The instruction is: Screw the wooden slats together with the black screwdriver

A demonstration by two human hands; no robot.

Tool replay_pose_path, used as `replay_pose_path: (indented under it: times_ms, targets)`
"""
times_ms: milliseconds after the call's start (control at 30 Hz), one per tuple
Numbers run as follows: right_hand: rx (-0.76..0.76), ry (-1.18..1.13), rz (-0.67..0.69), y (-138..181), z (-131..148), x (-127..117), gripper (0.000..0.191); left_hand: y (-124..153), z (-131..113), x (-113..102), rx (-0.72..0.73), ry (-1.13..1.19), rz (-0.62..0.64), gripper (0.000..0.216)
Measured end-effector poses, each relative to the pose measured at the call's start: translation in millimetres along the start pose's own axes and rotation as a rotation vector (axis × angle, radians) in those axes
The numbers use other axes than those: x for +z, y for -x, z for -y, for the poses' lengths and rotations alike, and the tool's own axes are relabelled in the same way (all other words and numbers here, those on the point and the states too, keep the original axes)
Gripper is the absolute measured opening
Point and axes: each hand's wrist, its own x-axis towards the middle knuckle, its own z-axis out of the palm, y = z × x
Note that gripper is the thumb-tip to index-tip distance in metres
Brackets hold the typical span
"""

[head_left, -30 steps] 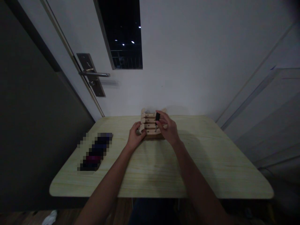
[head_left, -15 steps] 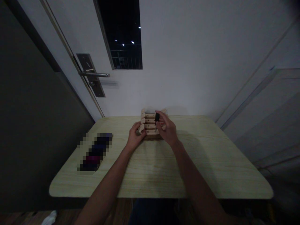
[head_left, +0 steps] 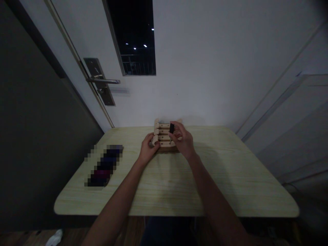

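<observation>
Head view: the fingers (head_left: 176,132) of the right hand (head_left: 183,142) are pressed together in a pinch on a small black piece (head_left: 172,127), held upright, with a thin pale shaft hanging from its lower end. The piece sits just above the rack (head_left: 162,134), over its middle slats; whether the shaft's tip touches the wood cannot be told in the dim light. The rack is pale wood, several slats lying crosswise with rounded ends at the left. The fingers (head_left: 153,145) of the left hand (head_left: 147,150) curl around the rack's near left corner, closed on it, just left of the pinching fingers. The two hands are near each other, with only the rack's near edge between them.

The rack lies on the counter (head_left: 230,184), near its far edge and beyond both wrists. Well left of the left hand, a dark blurred patch (head_left: 104,165) lies on the counter. Beyond the fingers rises a white wall with a dark window (head_left: 134,41), and further left a door with a metal handle (head_left: 103,81). Something white (head_left: 55,237) lies on the floor below the counter's left corner.
</observation>
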Motion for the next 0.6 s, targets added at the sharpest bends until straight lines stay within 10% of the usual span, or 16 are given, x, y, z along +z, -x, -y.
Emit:
replay_pose_path:
  times_ms: [600]
  targets:
    - [-0.014, 0.074, 0.062, 3.5, 4.8, -4.2, 0.043, 1.6, 2.3, -1.3, 0.049, -0.023, -0.022, 0.023]
